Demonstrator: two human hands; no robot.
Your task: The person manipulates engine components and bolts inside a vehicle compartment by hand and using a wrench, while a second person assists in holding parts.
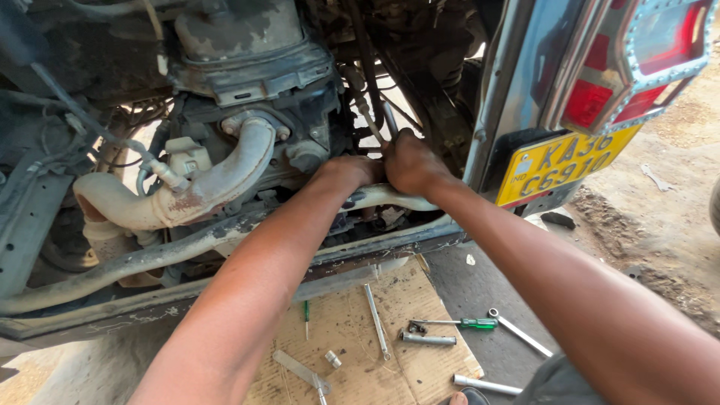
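Deep inside the open engine bay at the back of a small vehicle, both hands work close together. The left hand (346,171) goes in behind a curved metal pipe (225,187); its fingers are hidden, so I cannot tell whether it holds anything. The right hand (411,163) is just beside it, fingers curled around a thin steel tool shaft (389,120) that stands up from the fist; the tool's lower end is not visible. That pipe is pale, dusty and marked with rust, and the engine block (247,60) above it is dark, greasy cast metal. Below the bay lies a flat sheet of brown cardboard (352,330), rough and stained. On it lie a long chrome extension bar (376,321) and a short tube socket (428,339), and a green-handled screwdriver (465,323) lies at its edge. A yellow number plate (562,161) and a red tail lamp (637,60) are at the right.
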